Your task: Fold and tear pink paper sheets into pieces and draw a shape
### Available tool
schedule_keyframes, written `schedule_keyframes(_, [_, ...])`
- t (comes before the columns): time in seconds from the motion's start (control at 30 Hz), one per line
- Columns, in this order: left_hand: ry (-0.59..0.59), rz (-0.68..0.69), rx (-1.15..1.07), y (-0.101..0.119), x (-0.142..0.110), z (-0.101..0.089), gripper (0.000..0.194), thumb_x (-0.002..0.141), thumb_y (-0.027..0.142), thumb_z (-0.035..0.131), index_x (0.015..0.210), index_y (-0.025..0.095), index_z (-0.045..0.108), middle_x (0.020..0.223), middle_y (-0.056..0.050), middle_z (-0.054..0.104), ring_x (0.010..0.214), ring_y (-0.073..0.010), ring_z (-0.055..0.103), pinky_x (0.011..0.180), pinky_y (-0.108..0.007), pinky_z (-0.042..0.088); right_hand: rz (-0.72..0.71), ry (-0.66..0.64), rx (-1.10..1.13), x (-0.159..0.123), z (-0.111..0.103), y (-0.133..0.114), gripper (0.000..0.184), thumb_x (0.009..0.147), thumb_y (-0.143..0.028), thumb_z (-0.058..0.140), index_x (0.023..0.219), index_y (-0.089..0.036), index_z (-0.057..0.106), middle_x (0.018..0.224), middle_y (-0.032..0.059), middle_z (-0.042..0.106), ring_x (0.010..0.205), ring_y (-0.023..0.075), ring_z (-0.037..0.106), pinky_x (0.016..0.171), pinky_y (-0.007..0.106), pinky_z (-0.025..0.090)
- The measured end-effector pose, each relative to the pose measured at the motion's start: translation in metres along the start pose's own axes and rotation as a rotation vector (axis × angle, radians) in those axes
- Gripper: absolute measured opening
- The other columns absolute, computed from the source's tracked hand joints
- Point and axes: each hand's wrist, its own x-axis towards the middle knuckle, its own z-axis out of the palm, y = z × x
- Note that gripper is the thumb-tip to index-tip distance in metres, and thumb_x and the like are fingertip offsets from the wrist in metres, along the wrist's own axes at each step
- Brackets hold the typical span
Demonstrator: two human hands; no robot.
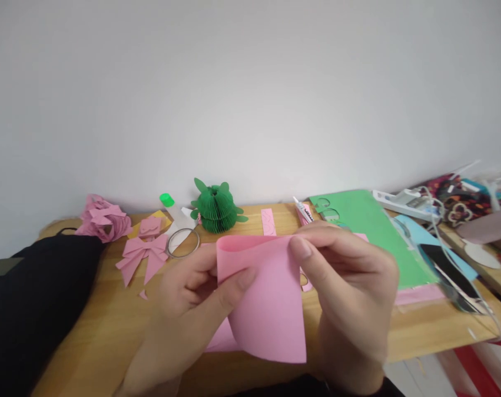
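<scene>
A sheet of pink paper (267, 309) is bent over on itself in front of me, with a rounded loop at its upper left. My left hand (192, 309) grips its left side, thumb on the near face and fingers behind. At the top right corner, the thumb and fingers of my right hand (345, 292) pinch the layers together. More pink paper (223, 337) shows beneath, partly hidden by the bent sheet and my left hand.
On the wooden table (89, 336) lie pink paper bows (145, 255), a metal ring (183, 243), a glue stick (170, 205), a green honeycomb paper figure (215, 209), a glue tube (303, 209) and green sheets (358, 226). A power strip (405, 203) and phone (453, 270) are right; black cloth (39, 309) left.
</scene>
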Motion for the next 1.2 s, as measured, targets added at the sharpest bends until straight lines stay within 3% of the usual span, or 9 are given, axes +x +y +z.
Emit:
schedule_keyframes(0.17, [0.022, 0.011, -0.11, 0.002, 0.004, 0.002, 0.012, 0.072, 0.022, 0.075, 0.085, 0.025, 0.074, 0.079, 0.002, 0.073, 0.07, -0.0113, 0.066, 0.058, -0.015, 0.052, 0.022, -0.028, 0.004, -0.002, 0.005, 0.001, 0.013, 0.083, -0.015, 0.066, 0.072, -0.021, 0.067, 0.062, -0.0025, 0.062, 0.056, 0.0113, 0.055, 0.053, 0.026, 0.048])
schedule_keyframes(0.37, [-0.028, 0.014, -0.206, -0.003, 0.014, -0.006, 0.004, 0.074, 0.025, 0.076, 0.072, 0.024, 0.073, 0.067, 0.005, 0.069, 0.062, -0.0065, 0.06, 0.055, -0.012, 0.048, -0.035, -0.137, -0.039, 0.0, 0.001, 0.0, 0.013, 0.08, -0.011, 0.068, 0.075, -0.023, 0.069, 0.065, -0.0026, 0.065, 0.059, 0.0122, 0.058, 0.052, 0.026, 0.046])
schedule_keyframes(0.5, [0.037, 0.017, -0.217, -0.006, 0.018, -0.009, 0.005, 0.072, 0.023, 0.077, 0.07, 0.024, 0.073, 0.062, 0.007, 0.068, 0.056, -0.0044, 0.058, 0.052, -0.01, 0.047, -0.012, -0.077, -0.06, 0.001, -0.003, -0.001, 0.013, 0.08, -0.012, 0.068, 0.075, -0.024, 0.07, 0.064, -0.0023, 0.064, 0.059, 0.013, 0.058, 0.051, 0.027, 0.044])
schedule_keyframes(0.67, [0.079, 0.064, -0.179, -0.008, 0.02, -0.011, 0.008, 0.069, 0.017, 0.077, 0.069, 0.024, 0.073, 0.064, 0.006, 0.071, 0.061, -0.0092, 0.067, 0.056, -0.016, 0.054, -0.044, -0.005, -0.092, 0.0, -0.005, 0.0, 0.011, 0.081, -0.016, 0.068, 0.076, -0.025, 0.071, 0.063, -0.0018, 0.064, 0.058, 0.0143, 0.057, 0.053, 0.03, 0.045])
schedule_keyframes(0.87, [0.09, 0.107, -0.163, -0.01, 0.022, -0.013, 0.01, 0.068, 0.017, 0.079, 0.065, 0.024, 0.073, 0.062, 0.006, 0.072, 0.058, -0.0084, 0.067, 0.055, -0.015, 0.054, -0.106, -0.02, -0.118, 0.001, -0.006, 0.002, 0.011, 0.082, -0.015, 0.067, 0.075, -0.023, 0.07, 0.062, -0.0017, 0.063, 0.057, 0.0141, 0.057, 0.054, 0.03, 0.046])
schedule_keyframes(1.1, [0.063, 0.154, -0.261, -0.017, 0.026, -0.016, 0.006, 0.071, 0.02, 0.077, 0.07, 0.024, 0.074, 0.066, 0.005, 0.072, 0.06, -0.0083, 0.066, 0.058, -0.016, 0.054, -0.129, -0.027, -0.081, 0.002, -0.003, 0.008, 0.013, 0.081, -0.011, 0.066, 0.076, -0.022, 0.07, 0.063, -0.0032, 0.063, 0.059, 0.0118, 0.057, 0.053, 0.026, 0.044])
schedule_keyframes(1.2, [-0.067, 0.099, -0.245, -0.016, 0.026, -0.013, 0.015, 0.068, 0.024, 0.079, 0.081, 0.023, 0.073, 0.072, 0.002, 0.073, 0.064, -0.0115, 0.067, 0.057, -0.019, 0.054, -0.13, -0.021, -0.03, 0.0, 0.0, 0.01, 0.017, 0.082, -0.007, 0.065, 0.079, -0.023, 0.07, 0.066, -0.0039, 0.063, 0.063, 0.0107, 0.056, 0.055, 0.024, 0.043])
